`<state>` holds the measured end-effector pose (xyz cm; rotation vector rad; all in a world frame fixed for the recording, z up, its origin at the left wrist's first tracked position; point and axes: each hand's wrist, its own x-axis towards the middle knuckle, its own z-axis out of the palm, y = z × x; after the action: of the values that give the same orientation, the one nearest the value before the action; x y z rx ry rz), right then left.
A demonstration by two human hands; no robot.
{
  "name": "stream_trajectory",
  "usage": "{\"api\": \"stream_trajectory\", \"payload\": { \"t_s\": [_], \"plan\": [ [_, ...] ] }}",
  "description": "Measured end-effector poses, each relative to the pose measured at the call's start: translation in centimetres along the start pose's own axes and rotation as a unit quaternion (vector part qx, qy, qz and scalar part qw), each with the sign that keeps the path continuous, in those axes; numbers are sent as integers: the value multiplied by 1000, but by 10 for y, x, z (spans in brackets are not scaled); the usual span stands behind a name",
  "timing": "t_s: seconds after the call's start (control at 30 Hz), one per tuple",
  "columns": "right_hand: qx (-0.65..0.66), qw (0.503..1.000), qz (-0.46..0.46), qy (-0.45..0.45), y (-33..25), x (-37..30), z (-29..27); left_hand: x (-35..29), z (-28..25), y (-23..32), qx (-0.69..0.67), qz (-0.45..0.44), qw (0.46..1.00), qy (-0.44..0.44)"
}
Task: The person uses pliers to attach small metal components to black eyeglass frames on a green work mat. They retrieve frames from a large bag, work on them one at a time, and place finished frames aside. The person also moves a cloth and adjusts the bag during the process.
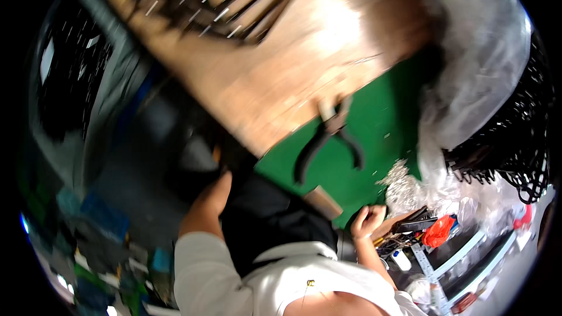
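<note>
My right hand (367, 220) is by the near edge of a green mat (374, 129), its fingers curled in. Whatever they may hold is hidden. My left hand (221, 186) hangs low beside my dark-clothed leg, left of the table corner, with its fingers lost in shadow and blur. Pliers (333, 126) with black handles lie spread on the mat, jaws toward the wooden board (263, 93). Between the pliers and my lap is a small brown block (323, 202). Beyond my right hand sits a heap of small silvery pieces (401, 190).
Dark, rod-like pieces (222, 11) lie blurred on the far part of the board. A large clear plastic bag (474, 52) covers the right side, next to black looped items (509, 158). Lower right, tools, an orange-red item (439, 231) and metal strips (462, 257) crowd together.
</note>
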<state>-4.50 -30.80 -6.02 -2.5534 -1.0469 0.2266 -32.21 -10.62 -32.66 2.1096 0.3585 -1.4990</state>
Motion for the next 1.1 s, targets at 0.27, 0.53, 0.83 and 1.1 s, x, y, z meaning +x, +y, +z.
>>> {"api": "stream_trajectory", "payload": {
  "t_s": [0.27, 0.53, 0.83, 1.1],
  "plan": [
    [18, 1000, 8, 2, -1, 16, -7, 7, -44, -11, 51, -17, 998, -37],
    [33, 999, 17, 33, -2, 14, -5, -1, -97, -35, 92, -24, 994, -44],
    [16, 997, 39, 71, -3, 17, -5, 1, -142, -87, 94, 0, 993, 65],
    [44, 988, -93, 115, -111, 74, -27, -37, -174, -79, -86, 273, 890, 356]
  ]
}}
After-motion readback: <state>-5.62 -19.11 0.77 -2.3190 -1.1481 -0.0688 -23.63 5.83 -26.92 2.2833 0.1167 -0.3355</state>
